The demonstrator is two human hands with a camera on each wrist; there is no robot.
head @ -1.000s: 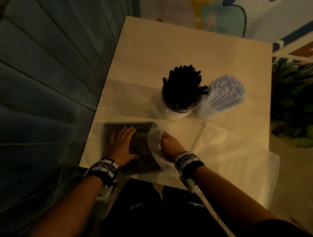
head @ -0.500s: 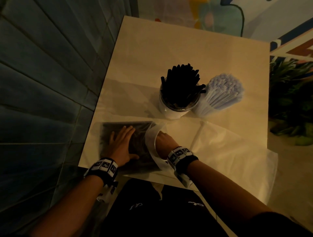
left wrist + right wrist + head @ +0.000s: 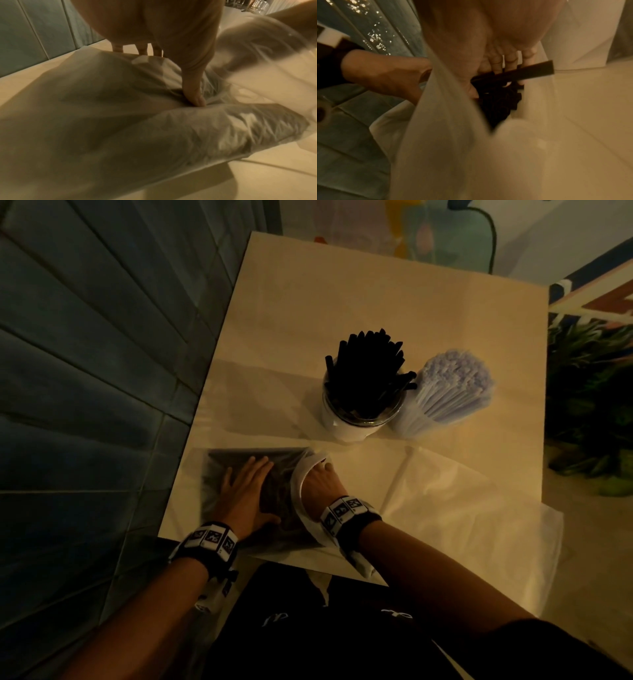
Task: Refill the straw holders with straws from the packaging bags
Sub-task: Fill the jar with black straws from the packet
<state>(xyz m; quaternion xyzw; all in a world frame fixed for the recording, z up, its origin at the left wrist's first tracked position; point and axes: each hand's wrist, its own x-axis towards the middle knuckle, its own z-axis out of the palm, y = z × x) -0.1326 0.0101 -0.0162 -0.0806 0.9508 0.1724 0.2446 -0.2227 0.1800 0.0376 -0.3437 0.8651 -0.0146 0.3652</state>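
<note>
Head view first: my left hand [image 3: 245, 491] lies flat on the bag of black straws [image 3: 239, 465], fingers straight and spread, palm pressing down. I read that as an anchor, so the slippery plastic doesn't slide toward me when the other hand pulls. The left wrist view backs this up, with the thumb [image 3: 193, 92] digging into a crease of the film.

My right hand [image 3: 320, 482] is just to the right of the left one, pushed in through the bag's open mouth [image 3: 301, 474]. From the right wrist view the fingers [image 3: 496, 63] curl round a clump of black straws [image 3: 498, 100], with one straw [image 3: 522, 73] sticking out sideways across the fingers, thumb closing from the other side. So that hand is gripping straws, not the bag.

Ahead of the right hand, well past the fingertips, stands the cup holder [image 3: 346, 426] already bristling with black straws, and just right of it a wrapped bundle of pale straws [image 3: 448, 392]. Under and to the right of my right forearm a second, clear bag [image 3: 462, 508] lies flat on the table [image 3: 376, 296].

My guess is the holders sit close so the carry is short. The stray sideways straw looks like the one that could snag on the bag mouth.
</note>
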